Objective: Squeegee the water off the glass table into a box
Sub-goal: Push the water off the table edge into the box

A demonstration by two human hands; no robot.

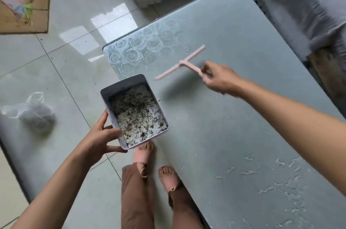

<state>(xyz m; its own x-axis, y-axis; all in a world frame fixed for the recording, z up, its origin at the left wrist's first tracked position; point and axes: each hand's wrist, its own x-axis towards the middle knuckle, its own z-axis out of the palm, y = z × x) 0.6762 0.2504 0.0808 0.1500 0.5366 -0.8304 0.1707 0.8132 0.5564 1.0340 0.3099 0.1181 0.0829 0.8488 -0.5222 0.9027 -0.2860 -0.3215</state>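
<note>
A pale pink T-shaped squeegee (179, 63) hung blurred above the frosted, rose-etched glass table (224, 116), where water (292, 165) lay beaded toward one end. A grey rectangular box (119, 86), its bottom speckled with dark grit, sat open-topped at the table's edge.

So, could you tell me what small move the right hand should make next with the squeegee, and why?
Probably bring the squeegee over the water patches on the near part of the glass table and lower its blade there. The right hand holds it seemingly lifted, far from that water, while the left hand holds the box at the table edge.
</note>
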